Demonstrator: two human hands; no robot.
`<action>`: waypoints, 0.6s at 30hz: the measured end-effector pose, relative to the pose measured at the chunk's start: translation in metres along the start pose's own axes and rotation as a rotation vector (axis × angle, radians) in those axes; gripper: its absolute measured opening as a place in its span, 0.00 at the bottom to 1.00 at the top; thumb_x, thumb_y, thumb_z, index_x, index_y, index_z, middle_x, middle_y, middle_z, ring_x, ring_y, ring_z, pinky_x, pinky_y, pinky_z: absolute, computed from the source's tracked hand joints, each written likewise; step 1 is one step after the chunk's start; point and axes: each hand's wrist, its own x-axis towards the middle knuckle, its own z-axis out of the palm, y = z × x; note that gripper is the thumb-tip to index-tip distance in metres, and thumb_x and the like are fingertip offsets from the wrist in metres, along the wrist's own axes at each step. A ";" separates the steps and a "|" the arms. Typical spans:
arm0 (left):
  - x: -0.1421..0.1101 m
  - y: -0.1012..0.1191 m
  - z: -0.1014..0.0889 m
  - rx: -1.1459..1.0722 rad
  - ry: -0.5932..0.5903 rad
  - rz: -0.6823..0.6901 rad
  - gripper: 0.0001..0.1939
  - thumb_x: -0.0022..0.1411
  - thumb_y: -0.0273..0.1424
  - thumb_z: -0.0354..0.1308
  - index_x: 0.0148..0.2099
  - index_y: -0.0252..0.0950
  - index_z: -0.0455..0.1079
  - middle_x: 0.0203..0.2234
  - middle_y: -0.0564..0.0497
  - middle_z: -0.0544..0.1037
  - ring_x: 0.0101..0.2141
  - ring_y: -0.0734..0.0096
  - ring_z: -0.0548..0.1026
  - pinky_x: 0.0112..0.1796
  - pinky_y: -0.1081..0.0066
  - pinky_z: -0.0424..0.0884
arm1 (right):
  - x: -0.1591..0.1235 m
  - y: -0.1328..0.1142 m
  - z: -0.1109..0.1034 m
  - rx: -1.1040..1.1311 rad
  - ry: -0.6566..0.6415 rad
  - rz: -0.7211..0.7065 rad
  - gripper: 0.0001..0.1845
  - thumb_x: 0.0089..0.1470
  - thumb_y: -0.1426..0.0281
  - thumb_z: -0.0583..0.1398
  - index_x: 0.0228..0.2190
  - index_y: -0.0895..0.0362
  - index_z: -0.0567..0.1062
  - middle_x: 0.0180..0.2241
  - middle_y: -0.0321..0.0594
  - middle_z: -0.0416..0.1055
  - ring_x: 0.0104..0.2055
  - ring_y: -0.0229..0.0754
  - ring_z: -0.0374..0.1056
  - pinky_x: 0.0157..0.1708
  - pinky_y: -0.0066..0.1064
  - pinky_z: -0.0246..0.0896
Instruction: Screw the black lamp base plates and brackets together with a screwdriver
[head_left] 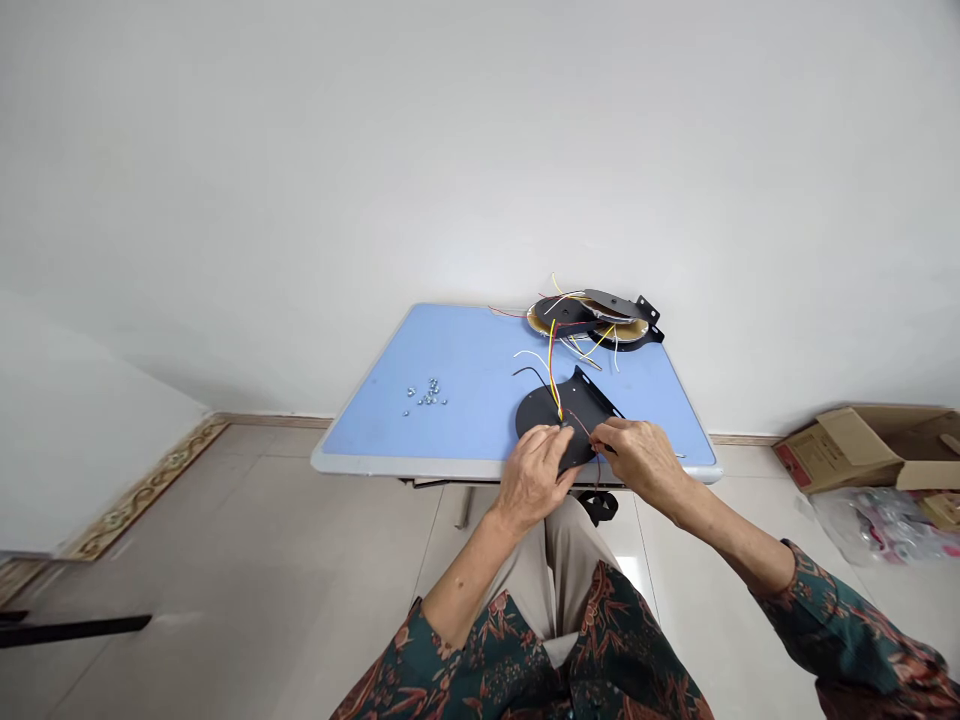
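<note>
a black sheet-metal plate (544, 415), rounded on one side and with a flanged straight edge on the other, sits near the front edge of the blue folding worktop (465, 420), its lower corner tucked under the person's hands. a yellow and red wire pair (553, 370) runs across it and up toward the far side, and a thin dark wire (529, 373) curves off its top. the left hand (534, 478) is closed, fingertips pinched on the wires where they meet the plate. the right hand (641, 462) is narrowly pinched on a thin reddish wire (579, 430) just beside the left fingertips. farther back on the worktop, near the wall, lies a heap of similar black plates (592, 318) with round tan discs and loose white, yellow and red wires. a scatter of small metal nuts (429, 393) lies to the left of the plate, well apart from it. on the tile floor to the right stand an open cardboard box (862, 450) and a clear plastic bag (877, 525).
</note>
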 end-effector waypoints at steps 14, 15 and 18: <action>-0.006 -0.002 0.002 0.006 -0.023 -0.027 0.28 0.65 0.29 0.57 0.66 0.34 0.59 0.47 0.41 0.79 0.51 0.56 0.75 0.53 0.54 0.76 | -0.024 -0.010 0.043 0.582 0.452 -0.050 0.11 0.62 0.70 0.59 0.31 0.53 0.81 0.32 0.40 0.76 0.32 0.39 0.72 0.32 0.28 0.64; -0.006 -0.001 0.001 0.008 -0.022 -0.026 0.28 0.65 0.29 0.57 0.66 0.34 0.58 0.47 0.41 0.79 0.51 0.56 0.76 0.53 0.54 0.76 | -0.024 -0.012 0.044 0.577 0.466 -0.039 0.11 0.62 0.69 0.58 0.31 0.53 0.81 0.32 0.40 0.76 0.32 0.39 0.72 0.32 0.28 0.64; -0.005 0.000 0.001 0.019 -0.002 -0.018 0.28 0.66 0.31 0.58 0.66 0.33 0.59 0.46 0.41 0.79 0.49 0.56 0.76 0.52 0.55 0.77 | -0.026 -0.011 0.040 0.554 0.507 0.007 0.12 0.63 0.68 0.58 0.32 0.53 0.81 0.32 0.40 0.76 0.31 0.38 0.72 0.31 0.28 0.65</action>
